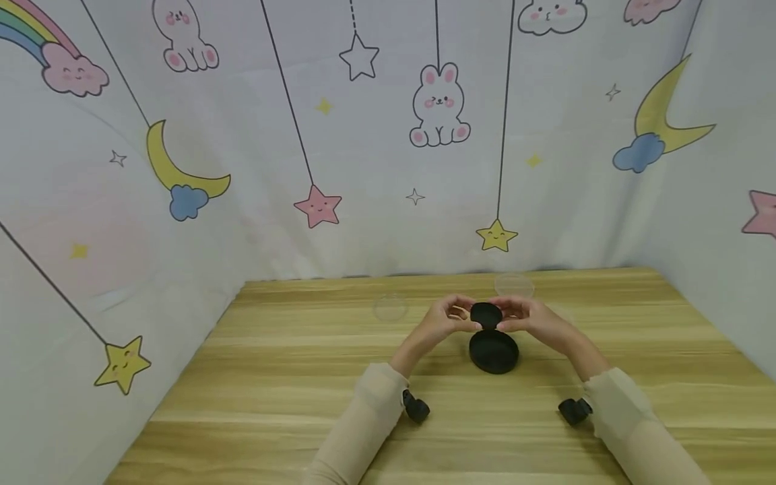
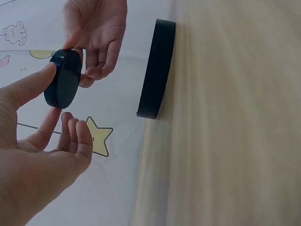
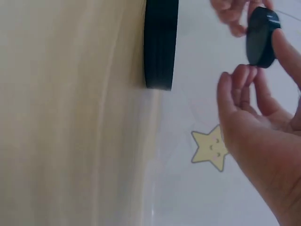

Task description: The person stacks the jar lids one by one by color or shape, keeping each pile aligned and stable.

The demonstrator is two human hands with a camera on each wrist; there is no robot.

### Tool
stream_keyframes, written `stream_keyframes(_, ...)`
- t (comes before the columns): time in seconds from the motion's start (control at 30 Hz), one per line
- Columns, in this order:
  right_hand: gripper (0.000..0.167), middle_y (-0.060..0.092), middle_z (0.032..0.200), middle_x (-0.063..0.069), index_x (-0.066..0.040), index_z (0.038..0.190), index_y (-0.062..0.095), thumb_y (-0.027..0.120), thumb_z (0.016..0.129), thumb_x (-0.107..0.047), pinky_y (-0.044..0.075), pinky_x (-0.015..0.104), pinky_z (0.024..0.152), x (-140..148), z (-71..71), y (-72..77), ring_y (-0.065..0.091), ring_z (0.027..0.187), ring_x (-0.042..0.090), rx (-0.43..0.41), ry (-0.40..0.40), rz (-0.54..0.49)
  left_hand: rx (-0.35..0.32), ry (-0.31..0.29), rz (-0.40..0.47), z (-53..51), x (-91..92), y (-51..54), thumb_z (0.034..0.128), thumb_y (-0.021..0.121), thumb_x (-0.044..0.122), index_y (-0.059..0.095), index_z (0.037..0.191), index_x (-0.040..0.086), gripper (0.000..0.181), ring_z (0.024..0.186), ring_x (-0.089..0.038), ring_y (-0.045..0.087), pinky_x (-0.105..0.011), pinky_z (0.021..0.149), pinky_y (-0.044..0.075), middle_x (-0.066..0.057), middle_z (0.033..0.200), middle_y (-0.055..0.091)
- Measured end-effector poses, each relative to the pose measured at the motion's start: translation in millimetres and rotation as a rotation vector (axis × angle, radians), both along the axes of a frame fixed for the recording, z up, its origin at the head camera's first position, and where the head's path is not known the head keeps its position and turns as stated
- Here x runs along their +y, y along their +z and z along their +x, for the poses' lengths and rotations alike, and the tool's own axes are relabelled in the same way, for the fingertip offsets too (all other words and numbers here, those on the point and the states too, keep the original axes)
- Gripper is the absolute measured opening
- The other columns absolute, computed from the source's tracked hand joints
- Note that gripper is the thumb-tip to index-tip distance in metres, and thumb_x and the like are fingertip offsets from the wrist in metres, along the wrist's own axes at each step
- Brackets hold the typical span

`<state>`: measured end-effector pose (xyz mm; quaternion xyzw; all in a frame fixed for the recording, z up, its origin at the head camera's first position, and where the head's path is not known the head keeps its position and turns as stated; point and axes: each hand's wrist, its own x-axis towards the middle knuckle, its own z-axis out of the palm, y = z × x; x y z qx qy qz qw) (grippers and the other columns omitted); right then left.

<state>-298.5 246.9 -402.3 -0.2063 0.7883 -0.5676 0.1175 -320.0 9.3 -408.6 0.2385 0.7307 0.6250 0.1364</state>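
Observation:
A small round black case (image 1: 486,315) is held up off the table between both hands. My left hand (image 1: 445,318) pinches its left edge, thumb on the near side and a finger beneath, as the left wrist view shows. The opposite edge is pinched by my right hand (image 1: 533,318), whose other fingers are loosely bent. Just nearer to me, a larger round black case (image 1: 494,353) rests on the wooden table, touched by neither hand. In the right wrist view, the small case (image 3: 261,37) stands tilted on edge, apart from the larger case (image 3: 161,44).
Two clear round discs lie toward the back of the wooden table (image 1: 273,377): one disc (image 1: 390,308) left of the hands, the other disc (image 1: 514,285) behind them. A printed white curtain (image 1: 376,155) encloses the table's back and sides.

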Motion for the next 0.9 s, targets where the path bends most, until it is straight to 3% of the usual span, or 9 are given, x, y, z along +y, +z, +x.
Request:
stream_keyframes(0.17,0.056,0.06,0.116,-0.001,0.006,0.138,0.046,0.067,0.09,-0.014,0.051,0.027,0.085,3,2.8,-5.6,0.057,0.101,0.004,0.002,0.021,0.059,0.002,-0.013,-0.058,-1.1,2.9,-7.3,0.0782,0.076,0.004,0.063,0.119,0.006,0.043,0.104,-0.024,0.05,-0.026,0.081,0.041,-0.008,0.117,0.059)
stream_keyframes(0.33,0.052,0.059,0.12,0.009,0.001,0.133,0.052,0.071,0.087,-0.016,0.049,0.031,0.086,6,3.1,-15.3,0.054,0.103,0.012,0.026,0.015,0.116,-0.025,-0.018,-0.091,0.2,8.2,-16.0,0.0765,0.077,0.003,0.062,0.116,0.005,0.043,0.098,-0.018,0.048,-0.026,0.08,0.039,-0.006,0.114,0.058)
stream_keyframes(0.43,0.053,0.056,0.125,0.02,0.004,0.132,0.051,0.072,0.086,-0.015,0.047,0.034,0.088,8,5.4,-18.1,0.053,0.103,0.015,0.035,0.026,0.136,-0.035,-0.018,-0.106,2.5,11.1,-21.2,0.0756,0.078,0.002,0.062,0.114,0.005,0.042,0.094,-0.017,0.047,-0.025,0.076,0.039,-0.007,0.113,0.056)
stream_keyframes(0.7,0.058,0.053,0.128,0.03,0.01,0.132,0.045,0.072,0.085,-0.012,0.049,0.028,0.085,6,7.2,-25.6,0.056,0.108,0.019,-0.032,0.067,0.127,-0.079,-0.042,-0.104,4.3,12.3,-33.6,0.0753,0.078,-0.001,0.061,0.112,0.006,0.042,0.098,-0.014,0.049,-0.029,0.084,0.041,-0.004,0.116,0.054)
stream_keyframes(0.9,0.062,0.05,0.133,0.035,0.012,0.135,0.043,0.072,0.086,-0.013,0.049,0.023,0.086,8,4.8,-32.0,0.056,0.112,0.015,-0.041,0.103,0.146,0.007,-0.041,-0.143,5.8,13.9,-37.3,0.0736,0.08,-0.001,0.063,0.111,0.003,0.042,0.1,-0.012,0.044,-0.029,0.09,0.037,-0.009,0.119,0.057)
